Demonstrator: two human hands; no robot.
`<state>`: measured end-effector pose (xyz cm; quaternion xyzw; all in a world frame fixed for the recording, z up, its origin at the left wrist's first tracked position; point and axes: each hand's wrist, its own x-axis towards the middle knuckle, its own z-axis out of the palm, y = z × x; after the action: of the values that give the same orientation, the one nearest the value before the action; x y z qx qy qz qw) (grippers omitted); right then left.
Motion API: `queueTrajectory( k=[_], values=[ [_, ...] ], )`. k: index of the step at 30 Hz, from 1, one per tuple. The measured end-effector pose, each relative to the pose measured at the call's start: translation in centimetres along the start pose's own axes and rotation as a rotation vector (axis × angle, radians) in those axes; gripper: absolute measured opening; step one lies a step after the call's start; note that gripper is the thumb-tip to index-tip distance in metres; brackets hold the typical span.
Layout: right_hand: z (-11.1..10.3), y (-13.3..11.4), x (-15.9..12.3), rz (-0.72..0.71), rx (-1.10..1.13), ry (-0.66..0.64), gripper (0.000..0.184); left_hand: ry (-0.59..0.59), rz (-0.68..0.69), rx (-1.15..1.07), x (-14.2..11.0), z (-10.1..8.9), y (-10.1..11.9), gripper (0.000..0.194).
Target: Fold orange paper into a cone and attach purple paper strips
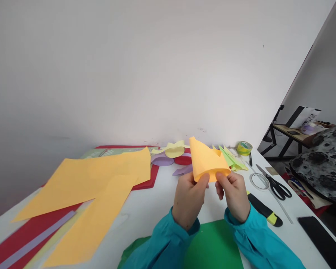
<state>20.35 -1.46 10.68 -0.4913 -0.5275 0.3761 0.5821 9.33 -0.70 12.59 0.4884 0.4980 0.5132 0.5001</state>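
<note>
Both hands hold a curled piece of orange paper [208,160] above the white table. My left hand [190,196] pinches its lower left edge between thumb and fingers. On the lower right edge, my right hand [234,190] has a similar pinch. The paper bends round into a loop with a pointed upper left corner. Green paper [212,244] lies on the table below my forearms. Behind the held piece are purple, red and pale yellow paper cut-outs [175,151], partly hidden.
Large orange sheets [100,179] overlap red paper [30,233] on the left. On the right lie black scissors [278,186], a clear tape roll [259,181], a utility knife [264,209], a yellow tape roll [244,148] and a black flat object [322,237]. A wall [156,74] stands behind the table.
</note>
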Motion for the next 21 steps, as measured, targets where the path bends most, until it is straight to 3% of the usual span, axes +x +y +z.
queueTrajectory(
  k=[5, 11, 15, 21],
  values=[
    [0.35, 0.48, -0.23, -0.075, -0.086, 0.074, 0.036, -0.054, -0.033, -0.033, -0.30, 0.98, -0.43, 0.029],
    [0.49, 0.70, -0.06, -0.036, -0.141, 0.042, 0.044, 0.018, 0.053, 0.026, 0.08, 0.66, -0.64, 0.024],
    [0.44, 0.68, 0.00, -0.044, -0.098, 0.039, 0.039, 0.030, 0.073, 0.023, 0.21, 0.43, -0.53, 0.028],
    [0.43, 0.77, -0.08, -0.030, -0.038, 0.094, 0.038, -0.086, 0.051, -0.035, -0.04, 1.01, -0.70, 0.029]
  ],
)
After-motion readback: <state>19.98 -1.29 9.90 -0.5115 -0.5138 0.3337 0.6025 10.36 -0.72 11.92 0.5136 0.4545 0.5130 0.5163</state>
